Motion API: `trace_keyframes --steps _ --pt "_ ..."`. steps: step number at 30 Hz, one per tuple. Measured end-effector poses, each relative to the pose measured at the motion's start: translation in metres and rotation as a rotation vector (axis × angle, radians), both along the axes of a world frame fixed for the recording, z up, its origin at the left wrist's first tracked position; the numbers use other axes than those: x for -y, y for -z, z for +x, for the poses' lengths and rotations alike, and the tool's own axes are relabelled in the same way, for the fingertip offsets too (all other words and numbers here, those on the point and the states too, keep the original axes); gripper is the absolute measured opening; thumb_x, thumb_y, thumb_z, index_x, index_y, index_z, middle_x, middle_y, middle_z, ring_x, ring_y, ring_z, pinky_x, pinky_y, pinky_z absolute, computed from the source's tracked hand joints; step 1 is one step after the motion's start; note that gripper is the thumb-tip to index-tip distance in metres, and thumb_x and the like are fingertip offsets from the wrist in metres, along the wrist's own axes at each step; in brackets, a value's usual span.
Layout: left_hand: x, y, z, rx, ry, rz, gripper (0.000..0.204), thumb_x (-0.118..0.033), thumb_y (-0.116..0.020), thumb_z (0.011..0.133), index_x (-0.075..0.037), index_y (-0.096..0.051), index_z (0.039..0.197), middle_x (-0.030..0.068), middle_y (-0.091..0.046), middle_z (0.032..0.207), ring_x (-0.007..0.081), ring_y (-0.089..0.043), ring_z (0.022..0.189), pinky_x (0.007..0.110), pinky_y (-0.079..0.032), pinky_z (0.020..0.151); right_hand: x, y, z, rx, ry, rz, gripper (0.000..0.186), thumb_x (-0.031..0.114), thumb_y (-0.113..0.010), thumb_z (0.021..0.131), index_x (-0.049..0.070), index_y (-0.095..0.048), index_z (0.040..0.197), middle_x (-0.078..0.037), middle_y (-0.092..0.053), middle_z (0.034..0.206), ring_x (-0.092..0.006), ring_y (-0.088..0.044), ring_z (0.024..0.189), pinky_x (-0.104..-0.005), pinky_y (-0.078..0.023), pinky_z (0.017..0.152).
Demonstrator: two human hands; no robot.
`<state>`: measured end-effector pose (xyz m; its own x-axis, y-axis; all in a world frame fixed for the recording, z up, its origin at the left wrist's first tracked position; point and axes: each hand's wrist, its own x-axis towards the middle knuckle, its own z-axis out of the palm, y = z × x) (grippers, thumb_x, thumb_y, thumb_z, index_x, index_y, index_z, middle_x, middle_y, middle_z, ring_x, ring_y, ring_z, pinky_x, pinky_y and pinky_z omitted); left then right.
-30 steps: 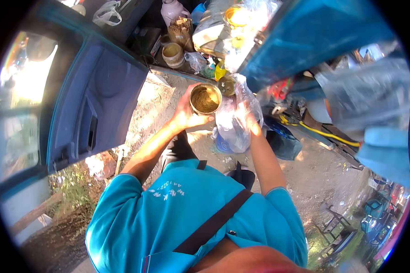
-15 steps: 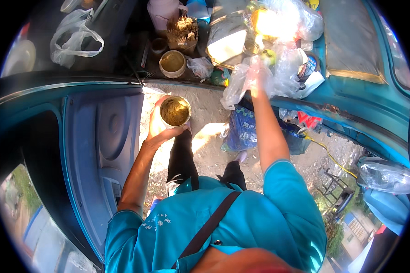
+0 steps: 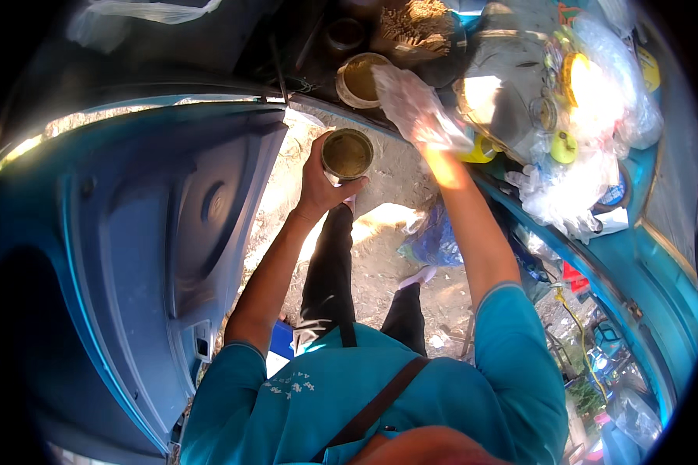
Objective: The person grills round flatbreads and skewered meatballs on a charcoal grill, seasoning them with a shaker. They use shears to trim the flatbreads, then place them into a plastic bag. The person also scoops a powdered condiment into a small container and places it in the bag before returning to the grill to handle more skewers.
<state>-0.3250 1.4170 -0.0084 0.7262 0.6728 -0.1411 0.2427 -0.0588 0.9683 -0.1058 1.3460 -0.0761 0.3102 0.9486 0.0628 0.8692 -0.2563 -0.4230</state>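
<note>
My left hand [image 3: 316, 186] is closed around a round tub [image 3: 347, 153] with a yellow-brown filling, held upright above the ground. My right hand [image 3: 429, 138] is stretched forward with a crumpled clear plastic bag [image 3: 406, 97]. The bag covers the fingers, so their exact grip is hidden. Its far end overlaps the edge of a second tub [image 3: 358, 77], which has a similar filling and sits on the vehicle floor.
A bundle of thin sticks [image 3: 415, 27] stands in a box beyond the second tub. At the right lie plastic bags [image 3: 558, 190], a yellow-green round thing [image 3: 564, 147] and a glass jar [image 3: 543, 114]. The blue vehicle door [image 3: 139, 232] hangs open at my left.
My right hand has come away from the pile of bags and moved left, bringing the plastic bag to the second tub. My left hand still holds its tub. The view has shifted.
</note>
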Motion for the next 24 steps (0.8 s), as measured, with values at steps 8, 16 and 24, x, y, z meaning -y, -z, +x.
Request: trace_keyframes --steps 8,16,24 --pt "-0.024 0.056 0.004 -0.043 -0.032 -0.054 0.08 -0.016 -0.081 0.058 0.001 -0.038 0.124 0.0148 -0.053 0.115 0.0227 -0.053 0.108 0.033 -0.042 0.093 -0.093 0.076 -0.001 0.412 -0.182 -0.154 0.021 0.027 -0.05 0.081 0.011 -0.062 0.087 -0.007 -0.061 0.086 -0.0202 -0.059 0.08 -0.0339 -0.048 0.07" --pt "-0.055 0.094 0.027 -0.183 -0.12 0.095 0.079 -0.019 -0.083 0.056 -0.003 -0.041 0.121 0.0157 -0.057 0.111 0.0268 -0.057 0.104 0.034 -0.045 0.088 -0.11 0.063 -0.002 0.197 -0.016 -0.311 0.027 0.031 -0.054 0.079 0.01 -0.065 0.091 -0.011 -0.064 0.093 -0.0273 -0.062 0.09 -0.038 -0.049 0.077" --pt "-0.071 0.115 0.046 -0.253 -0.078 0.155 0.075 -0.026 -0.081 0.057 -0.004 -0.044 0.118 0.017 -0.058 0.107 0.0318 -0.058 0.099 0.036 -0.047 0.083 -0.104 0.115 0.021 0.104 -0.044 -0.408 0.032 0.03 -0.05 0.084 0.009 -0.061 0.105 -0.011 -0.061 0.109 -0.0271 -0.057 0.102 -0.0375 -0.045 0.084"
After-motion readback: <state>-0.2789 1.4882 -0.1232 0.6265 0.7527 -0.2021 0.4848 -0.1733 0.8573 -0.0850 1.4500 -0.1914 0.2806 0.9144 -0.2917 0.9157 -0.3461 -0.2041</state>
